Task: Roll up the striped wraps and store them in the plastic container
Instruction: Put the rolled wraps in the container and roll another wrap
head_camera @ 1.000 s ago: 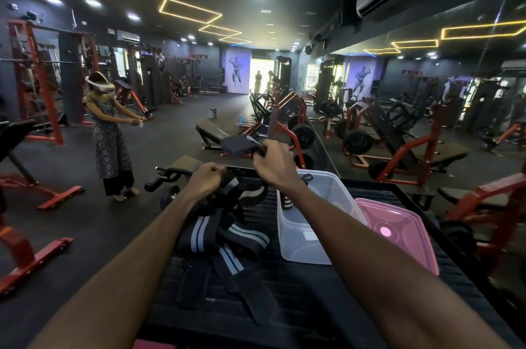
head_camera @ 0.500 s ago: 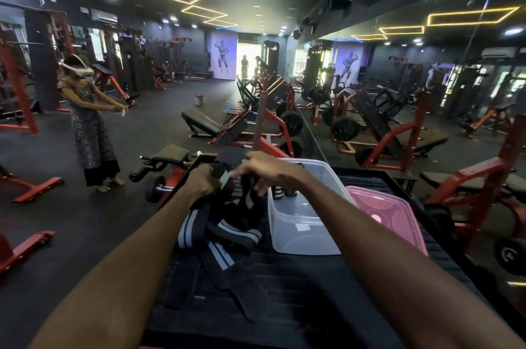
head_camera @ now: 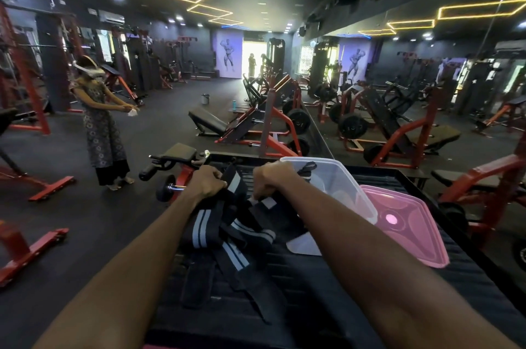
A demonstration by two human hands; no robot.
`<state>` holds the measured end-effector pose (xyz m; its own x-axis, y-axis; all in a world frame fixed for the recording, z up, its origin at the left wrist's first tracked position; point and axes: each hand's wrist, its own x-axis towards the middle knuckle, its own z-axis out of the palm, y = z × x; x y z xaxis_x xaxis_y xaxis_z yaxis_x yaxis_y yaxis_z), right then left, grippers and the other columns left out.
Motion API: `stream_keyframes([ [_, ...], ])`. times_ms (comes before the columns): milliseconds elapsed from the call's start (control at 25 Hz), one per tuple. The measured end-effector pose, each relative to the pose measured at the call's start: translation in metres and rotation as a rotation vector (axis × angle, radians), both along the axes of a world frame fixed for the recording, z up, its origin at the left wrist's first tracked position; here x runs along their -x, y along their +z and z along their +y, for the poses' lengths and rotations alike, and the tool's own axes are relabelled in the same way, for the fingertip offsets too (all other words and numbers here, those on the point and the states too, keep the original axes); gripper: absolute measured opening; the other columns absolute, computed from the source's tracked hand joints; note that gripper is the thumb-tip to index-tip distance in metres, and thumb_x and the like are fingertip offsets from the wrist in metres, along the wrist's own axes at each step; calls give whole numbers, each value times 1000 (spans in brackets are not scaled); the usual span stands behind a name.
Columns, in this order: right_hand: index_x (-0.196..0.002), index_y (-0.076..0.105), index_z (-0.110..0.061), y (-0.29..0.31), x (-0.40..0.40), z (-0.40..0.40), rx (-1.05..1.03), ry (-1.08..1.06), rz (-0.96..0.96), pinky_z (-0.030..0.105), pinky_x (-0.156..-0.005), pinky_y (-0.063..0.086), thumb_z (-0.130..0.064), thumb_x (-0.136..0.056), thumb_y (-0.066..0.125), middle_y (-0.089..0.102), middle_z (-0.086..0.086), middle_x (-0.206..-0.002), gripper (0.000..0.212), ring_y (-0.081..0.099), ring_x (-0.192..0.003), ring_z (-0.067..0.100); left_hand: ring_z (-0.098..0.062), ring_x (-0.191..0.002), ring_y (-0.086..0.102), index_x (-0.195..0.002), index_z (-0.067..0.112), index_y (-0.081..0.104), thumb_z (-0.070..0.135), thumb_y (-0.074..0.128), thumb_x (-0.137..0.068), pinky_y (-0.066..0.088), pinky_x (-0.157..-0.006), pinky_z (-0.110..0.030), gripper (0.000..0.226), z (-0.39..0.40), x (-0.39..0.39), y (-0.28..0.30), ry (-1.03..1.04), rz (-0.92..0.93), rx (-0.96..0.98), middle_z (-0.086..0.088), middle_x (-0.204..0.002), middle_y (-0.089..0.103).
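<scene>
Gym floor behind, black ribbed table in front. Pink lid at its right edge, touching the clear plastic container near the far edge. Striped wraps heaped at table's left side. Left hand and right hand each grip a wrap band, fingers curled.
</scene>
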<state>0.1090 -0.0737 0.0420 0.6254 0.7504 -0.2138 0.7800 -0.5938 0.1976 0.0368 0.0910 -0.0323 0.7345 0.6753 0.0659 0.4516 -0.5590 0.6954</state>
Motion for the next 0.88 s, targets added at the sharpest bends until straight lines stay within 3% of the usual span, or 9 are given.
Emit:
stream_keyframes([
  [40,-119,63,-19,-8,-1,7,-39,12,9,45,-88,48,-41,-83,69,61,7,-118,43,59,-112,33,-23,-90,64,-96,8,71,17,75,-85,46,-78,-26,15,0,1,-1,1,15,-12,-5,-92,68],
  [120,-126,58,-14,-25,-8,21,-128,41,123,44,-92,52,-32,-85,66,58,15,-129,45,59,-115,37,-25,-99,64,-102,8,71,18,74,-85,47,-82,-28,19,-2,1,-3,-8,43,-28,-7,-100,68],
  [280,-128,58,-9,-51,-20,40,-135,-8,237,41,-94,52,-22,-89,60,59,18,-130,41,59,-117,35,-29,-107,64,-99,11,69,20,75,-85,46,-81,-27,18,-6,-1,-5,-16,103,-69,-12,-111,69],
  [400,-120,63,-6,-59,-25,44,-225,-33,300,32,-80,48,-24,-90,65,65,14,-122,36,63,-109,31,-28,-106,65,-89,16,65,18,73,-83,43,-79,-26,10,-6,-2,-5,-8,78,-81,-11,-109,71],
  [520,-109,67,-3,-48,-29,44,-501,-179,506,36,-78,53,-20,-81,76,68,13,-103,34,65,-95,26,-28,-106,65,-96,14,66,12,71,-83,41,-81,-24,14,-6,-4,-2,61,-62,-58,-11,-108,72],
  [640,-91,70,-2,-31,-29,41,-765,-240,707,38,-74,58,-20,-77,74,70,12,-91,23,68,-84,24,-29,-109,65,-107,10,70,8,70,-84,42,-88,-24,23,-9,-8,14,77,-186,-85,-12,-110,72],
  [720,-83,69,-5,-15,-25,35,-956,-265,740,34,-69,54,-28,-79,67,70,8,-86,24,65,-80,20,-32,-112,64,-108,17,70,12,72,-82,46,-101,-36,27,-11,-12,28,66,-252,-105,-10,-113,72],
  [800,-92,70,-4,0,-24,29,-1162,-357,698,41,-80,56,-29,-72,56,72,11,-96,35,68,-91,27,-33,-114,62,-106,27,71,20,73,-81,46,-103,-46,26,-13,-14,42,78,-301,-151,-6,-113,73],
  [880,-93,73,-8,12,-26,19,-1321,-449,689,41,-83,58,-28,-66,52,74,10,-96,40,69,-90,29,-30,-112,63,-109,28,71,21,72,-83,48,-100,-42,26,-23,-14,57,67,-381,-182,-4,-112,73],
])
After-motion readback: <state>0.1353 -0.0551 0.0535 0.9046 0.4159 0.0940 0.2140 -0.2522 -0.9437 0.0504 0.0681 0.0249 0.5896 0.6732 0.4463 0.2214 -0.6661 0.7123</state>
